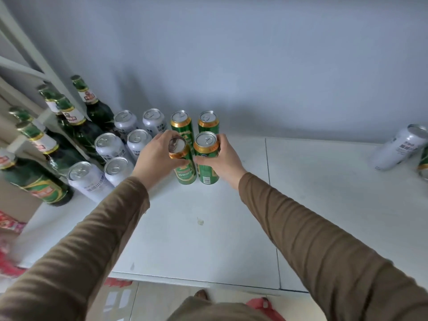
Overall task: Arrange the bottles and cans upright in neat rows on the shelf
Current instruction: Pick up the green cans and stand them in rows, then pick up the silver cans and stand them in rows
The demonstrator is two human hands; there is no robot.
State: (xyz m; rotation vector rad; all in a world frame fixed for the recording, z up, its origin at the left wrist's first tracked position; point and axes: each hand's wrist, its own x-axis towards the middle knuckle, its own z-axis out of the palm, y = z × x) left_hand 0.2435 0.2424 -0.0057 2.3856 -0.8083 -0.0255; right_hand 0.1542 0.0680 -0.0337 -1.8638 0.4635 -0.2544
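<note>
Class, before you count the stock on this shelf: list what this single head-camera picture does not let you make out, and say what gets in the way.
1. Green can at the far right: cut off by the frame edge, only a sliver shows.
2. Left-hand green can: the left hand covers part of its side.
3. White can labels: print too small to read.
4. Green bottles at the left: the shelf upright hides parts of some.

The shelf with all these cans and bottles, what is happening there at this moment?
A person is lining up drinks on a white shelf. The left hand grips a green can and the right hand grips another green can, side by side in front of two green cans that stand at the back. To the left stand white cans in rows and green bottles. At the far right, a white can is still apart from the rows, leaning.
</note>
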